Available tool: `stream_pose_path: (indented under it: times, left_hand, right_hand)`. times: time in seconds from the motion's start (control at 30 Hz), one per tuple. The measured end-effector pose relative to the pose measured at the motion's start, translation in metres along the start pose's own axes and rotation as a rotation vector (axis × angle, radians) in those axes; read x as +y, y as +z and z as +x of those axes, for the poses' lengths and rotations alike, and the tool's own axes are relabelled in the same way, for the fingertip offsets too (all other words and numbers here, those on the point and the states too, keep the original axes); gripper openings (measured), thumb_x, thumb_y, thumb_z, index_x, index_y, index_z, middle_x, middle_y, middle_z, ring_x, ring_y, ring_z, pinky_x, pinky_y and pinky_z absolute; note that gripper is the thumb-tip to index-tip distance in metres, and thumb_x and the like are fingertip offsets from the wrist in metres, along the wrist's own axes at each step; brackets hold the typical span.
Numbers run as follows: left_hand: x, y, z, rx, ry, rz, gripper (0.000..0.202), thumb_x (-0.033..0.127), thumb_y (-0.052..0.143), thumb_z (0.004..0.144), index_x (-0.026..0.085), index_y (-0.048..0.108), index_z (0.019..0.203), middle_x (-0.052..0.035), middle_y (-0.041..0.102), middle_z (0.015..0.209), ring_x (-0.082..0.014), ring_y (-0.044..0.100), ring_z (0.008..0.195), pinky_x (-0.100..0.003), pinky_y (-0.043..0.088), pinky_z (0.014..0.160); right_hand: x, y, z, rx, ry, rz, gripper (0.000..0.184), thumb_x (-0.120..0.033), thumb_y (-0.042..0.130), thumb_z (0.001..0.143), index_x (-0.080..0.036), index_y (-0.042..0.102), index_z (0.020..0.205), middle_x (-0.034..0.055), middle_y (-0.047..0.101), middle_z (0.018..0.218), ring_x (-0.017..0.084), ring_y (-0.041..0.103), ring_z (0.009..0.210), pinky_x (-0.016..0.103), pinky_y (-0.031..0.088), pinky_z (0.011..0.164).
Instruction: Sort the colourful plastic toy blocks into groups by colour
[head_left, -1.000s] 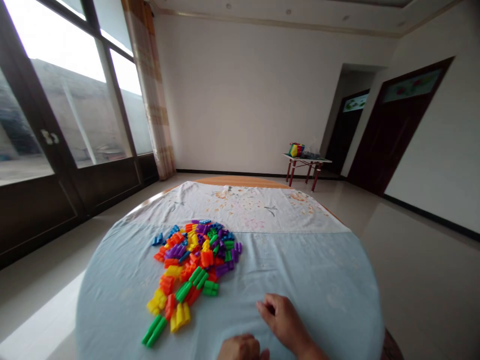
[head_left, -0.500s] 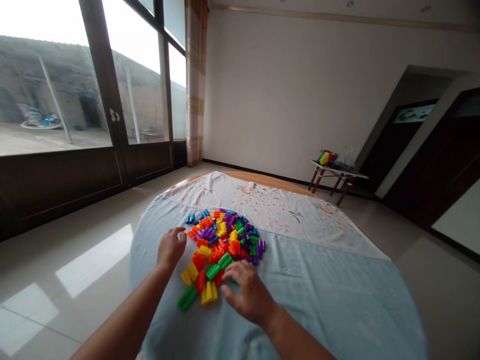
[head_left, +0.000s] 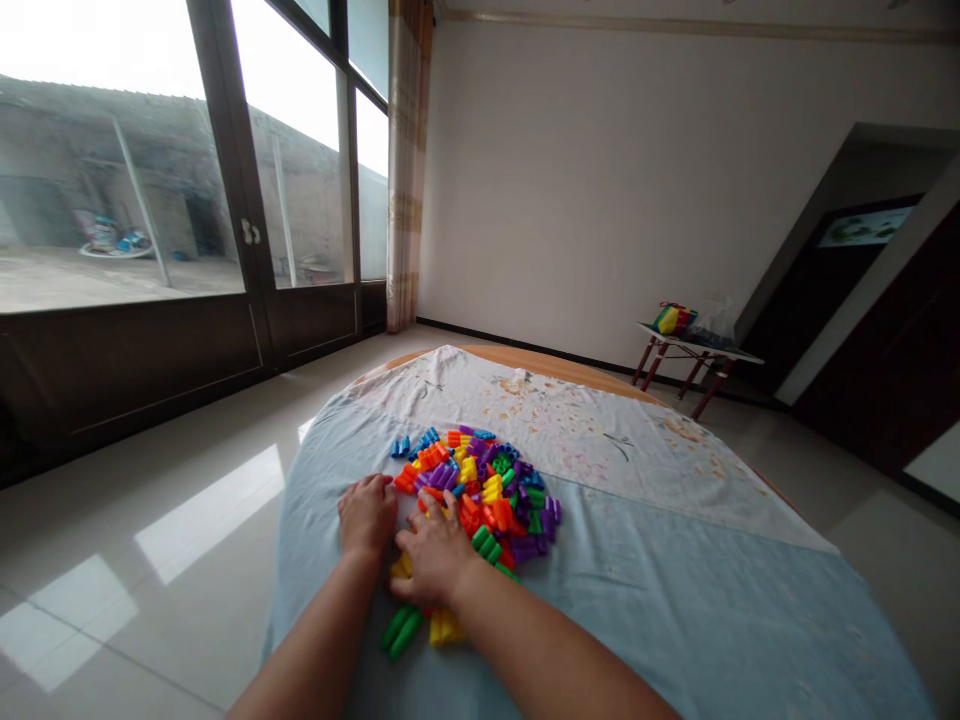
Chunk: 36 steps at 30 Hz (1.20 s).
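A heap of plastic building blocks (head_left: 491,488) in orange, yellow, green, purple and blue lies on the cloth-covered table. My right hand (head_left: 436,552) rests over the near left part of the heap, fingers spread, hiding the blocks beneath it. At the heap's left edge is my left hand (head_left: 367,512), its fingers loosely bent and apart, the tips close to orange blocks. A green block (head_left: 401,630) lies on the near side, with a yellow block (head_left: 447,628) partly under my right forearm.
A pale blue and flowered tablecloth (head_left: 660,570) covers most of the round wooden table (head_left: 555,366). By the far wall stands a small side table (head_left: 701,350) bearing a colourful bag (head_left: 673,319) and clear plastic. Glass doors (head_left: 292,150) line the left.
My right hand has moved left and forward from the heap's near right side onto its left part. My left hand has lowered beside the heap. The camera view has shifted slightly left.
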<state>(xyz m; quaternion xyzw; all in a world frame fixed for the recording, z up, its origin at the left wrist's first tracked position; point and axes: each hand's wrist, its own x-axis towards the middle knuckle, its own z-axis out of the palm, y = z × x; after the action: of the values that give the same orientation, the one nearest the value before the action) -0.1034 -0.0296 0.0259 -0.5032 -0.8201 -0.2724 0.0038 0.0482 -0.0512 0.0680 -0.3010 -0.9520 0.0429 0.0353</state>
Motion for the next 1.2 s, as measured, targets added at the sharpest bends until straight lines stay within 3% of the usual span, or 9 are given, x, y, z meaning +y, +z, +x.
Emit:
stream_pose_path:
  times: [0.33, 0.43, 0.53, 0.63, 0.73, 0.83, 0.93, 1.07, 1.2]
  left_hand:
    - [0.004, 0.001, -0.002, -0.010, 0.024, 0.046, 0.036, 0.036, 0.036, 0.080, 0.020, 0.065, 0.095, -0.0098, 0.062, 0.112, -0.0282, 0.050, 0.106, -0.041, 0.034, 0.090]
    - [0.005, 0.002, -0.002, -0.015, 0.034, 0.061, 0.037, 0.037, 0.035, 0.080, 0.020, 0.064, 0.096, -0.0104, 0.062, 0.112, -0.0283, 0.049, 0.106, -0.041, 0.033, 0.091]
    - [0.005, 0.002, -0.001, -0.018, 0.037, 0.069, 0.037, 0.038, 0.036, 0.080, 0.019, 0.063, 0.096, -0.0110, 0.061, 0.113, -0.0287, 0.049, 0.106, -0.041, 0.032, 0.091]
    - [0.006, 0.002, 0.000, -0.022, 0.033, 0.078, 0.037, 0.038, 0.036, 0.079, 0.019, 0.063, 0.095, -0.0118, 0.061, 0.111, -0.0301, 0.049, 0.106, -0.042, 0.033, 0.089]
    - [0.007, 0.002, 0.001, -0.024, 0.036, 0.094, 0.037, 0.038, 0.035, 0.079, 0.018, 0.062, 0.095, -0.0124, 0.061, 0.111, -0.0308, 0.049, 0.105, -0.042, 0.033, 0.088]
    - [0.007, 0.002, 0.002, -0.026, 0.039, 0.116, 0.038, 0.038, 0.034, 0.079, 0.019, 0.062, 0.096, -0.0131, 0.061, 0.111, -0.0306, 0.050, 0.105, -0.042, 0.033, 0.088]
    - [0.008, 0.002, 0.002, -0.026, 0.037, 0.136, 0.039, 0.038, 0.033, 0.080, 0.019, 0.061, 0.098, -0.0130, 0.060, 0.112, -0.0298, 0.050, 0.105, -0.042, 0.033, 0.089]
    - [0.008, 0.001, 0.001, -0.028, 0.022, 0.149, 0.040, 0.038, 0.032, 0.081, 0.018, 0.061, 0.100, -0.0129, 0.060, 0.114, -0.0299, 0.050, 0.107, -0.042, 0.033, 0.091]
    - [0.009, 0.003, 0.001, -0.046, -0.001, 0.157, 0.044, 0.038, 0.032, 0.082, 0.017, 0.060, 0.108, -0.0136, 0.054, 0.126, -0.0291, 0.045, 0.116, -0.043, 0.028, 0.099]
  right_hand:
    - [0.075, -0.011, -0.089, 0.156, 0.184, -0.016, 0.035, -0.038, 0.062, 0.076, -0.025, 0.062, 0.109, 0.0057, 0.046, 0.135, 0.029, 0.036, 0.124, 0.050, 0.009, 0.109]
    - [0.106, -0.018, -0.117, 0.239, 0.299, -0.053, 0.036, -0.026, 0.064, 0.073, -0.025, 0.062, 0.109, 0.0060, 0.056, 0.122, 0.030, 0.041, 0.120, 0.048, 0.009, 0.109]
    - [0.126, -0.028, -0.133, 0.259, 0.455, -0.072, 0.037, -0.026, 0.073, 0.062, -0.024, 0.067, 0.099, 0.0076, 0.062, 0.106, 0.035, 0.041, 0.118, 0.053, 0.007, 0.107]
    - [0.109, -0.033, -0.129, 0.290, 0.448, -0.037, 0.043, -0.037, 0.073, 0.063, -0.024, 0.065, 0.103, 0.0089, 0.057, 0.117, 0.035, 0.036, 0.122, 0.052, 0.007, 0.108]
    - [0.052, -0.025, -0.104, 0.272, 0.193, 0.083, 0.042, -0.045, 0.054, 0.082, -0.023, 0.056, 0.117, 0.0073, 0.051, 0.127, 0.025, 0.034, 0.125, 0.043, 0.015, 0.108]
    - [-0.012, -0.006, -0.073, 0.207, -0.064, 0.155, 0.043, -0.049, 0.050, 0.083, -0.023, 0.054, 0.116, 0.0064, 0.050, 0.126, 0.023, 0.039, 0.120, 0.042, 0.024, 0.105]
    - [-0.039, 0.010, -0.058, 0.113, -0.185, 0.086, 0.035, -0.044, 0.051, 0.083, -0.018, 0.060, 0.103, 0.0084, 0.059, 0.111, 0.024, 0.046, 0.111, 0.045, 0.027, 0.102]
    - [-0.002, 0.013, -0.077, 0.106, -0.132, 0.068, 0.021, -0.032, 0.050, 0.086, -0.020, 0.060, 0.100, 0.0048, 0.062, 0.107, 0.022, 0.047, 0.108, 0.049, 0.020, 0.104]
    - [0.061, -0.001, -0.118, 0.080, 0.138, 0.018, 0.018, -0.024, 0.052, 0.083, -0.020, 0.063, 0.097, 0.0064, 0.063, 0.104, 0.024, 0.044, 0.112, 0.049, 0.016, 0.104]
